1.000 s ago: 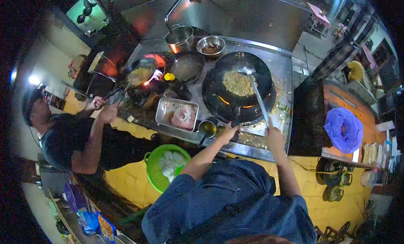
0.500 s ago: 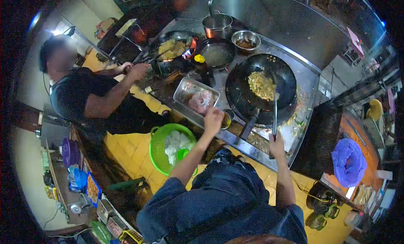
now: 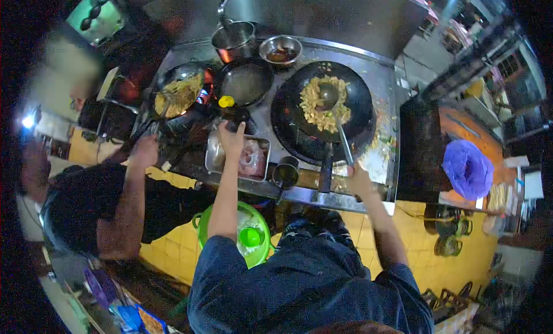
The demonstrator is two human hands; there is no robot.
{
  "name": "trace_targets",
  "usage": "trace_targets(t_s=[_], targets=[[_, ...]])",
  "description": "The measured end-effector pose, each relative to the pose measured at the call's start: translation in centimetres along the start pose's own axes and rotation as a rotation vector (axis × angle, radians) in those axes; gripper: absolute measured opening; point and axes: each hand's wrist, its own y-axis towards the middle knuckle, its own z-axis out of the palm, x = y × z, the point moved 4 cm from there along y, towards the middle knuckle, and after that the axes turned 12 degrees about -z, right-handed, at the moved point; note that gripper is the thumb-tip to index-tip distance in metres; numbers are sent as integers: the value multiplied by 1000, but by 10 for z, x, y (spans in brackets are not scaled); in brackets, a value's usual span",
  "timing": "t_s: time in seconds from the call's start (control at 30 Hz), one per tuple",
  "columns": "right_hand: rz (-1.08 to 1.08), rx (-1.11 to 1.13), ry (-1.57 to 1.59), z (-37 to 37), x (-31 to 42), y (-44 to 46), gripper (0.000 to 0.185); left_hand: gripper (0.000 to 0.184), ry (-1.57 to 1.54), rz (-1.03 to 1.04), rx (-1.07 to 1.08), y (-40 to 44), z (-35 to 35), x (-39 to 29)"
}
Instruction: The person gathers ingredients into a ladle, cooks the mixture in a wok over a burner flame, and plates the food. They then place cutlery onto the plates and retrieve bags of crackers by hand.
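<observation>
- Gripping the ladle (image 3: 344, 139) by its handle: right hand (image 3: 359, 181), fingers wrapped round it.
- Ladle bowl sits dark and round in the food (image 3: 314, 115), handle slanting back toward the wearer.
- Food is in the large wok (image 3: 288, 126), spread in an uneven patch over the middle and far part of the base.
- Look: pale tan to yellow-brown, small chopped pieces, lumpy, ragged edge, a few bits stuck apart on the far wall. Exact ingredients too small to call.
- Wok is black, dark wall bare around the patch; its handle (image 3: 326, 171) points at the wearer, no hand on it.
- Left hand (image 3: 231, 141) is over the metal tray (image 3: 215, 155), thumb and fingers spread around something dark. Can't tell if it's grasping that or just above it.
- Tray carries raw meat (image 3: 253, 160), pink with whitish patches.
- Small pot (image 3: 286, 174) stands between tray and wok, on the bench (image 3: 380, 173); scraps litter the bench right of the wok.
- Co-worker's hand (image 3: 146, 151) is beside the second wok (image 3: 166, 79), which has yellow-brown food in it and flame at its right side.
</observation>
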Motion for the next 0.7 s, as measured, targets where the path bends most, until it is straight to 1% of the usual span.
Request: trace_targets(t_s=[0.03, 0.07, 0.1, 0.13, 0.17, 0.23, 0.27, 0.3, 0.33, 0.37, 0.4, 0.43, 0.47, 0.5, 0.53, 0.57, 0.6, 0.63, 0.67, 0.7], targets=[[-55, 93, 21, -5, -21, -7, 37, 64, 3, 8, 30, 1, 3, -3], [-413, -92, -48, -25, -40, -23, 41, 66, -10, -38, 79, 1, 3, -9], [-20, 140, 26, -84, -15, -38, 42, 68, -30, -85, 123, 2, 10, -13], [-38, 78, -74, -105, -10, -44, 35, 70, 32, -50, 100, 8, 20, -3], [-60, 20, -181, -118, -10, -45, 29, 72, -86, -127, 153, 4, 18, -20], [48, -14, -292, -99, -8, -23, 36, 71, 152, -123, -20, 7, 21, -34], [168, -137, -277, -80, 5, -15, 32, 68, 79, -80, -102, 9, 36, -23], [322, 7, -56, -52, -2, 2, 32, 68, 78, -79, -87, 18, 55, -5], [-185, 124, -618, -33, 27, 12, 31, 65, 21, -107, -88, 25, 60, -8], [81, -88, -12, -40, 14, 5, 28, 63, -36, -131, -93, 28, 61, -11], [93, -19, 13, -49, 5, -1, 27, 55, -39, -56, -58, 29, 60, -19], [103, 49, 43, -64, 1, -10, 26, 55, -37, -41, -56, 32, 60, -23], [5, 110, -4, -88, 3, -24, 26, 50, 124, -4, 66, 37, 66, -29], [-2, 95, 4, -105, 16, -34, 26, 46, 281, 32, 179, 43, 73, -35], [88, 39, -136, -122, 24, -48, 26, 38, 417, 292, 142, 45, 76, -50], [183, -13, -273, -135, 30, -58, 26, 38, 413, 300, 131, 47, 73, -75], [209, -94, -270, -136, 48, -59, 23, 35, 542, 339, 323, 41, 75, -111], [203, -92, -262, -103, 28, -49, 23, 32, 675, 371, 517, 32, 81, -133], [149, -120, -294, -47, -4, -24, 21, 31, 680, 461, 567, 28, 88, -146], [93, -154, -330, -19, -19, -8, 20, 30, 680, 553, 612, 27, 96, -160]])
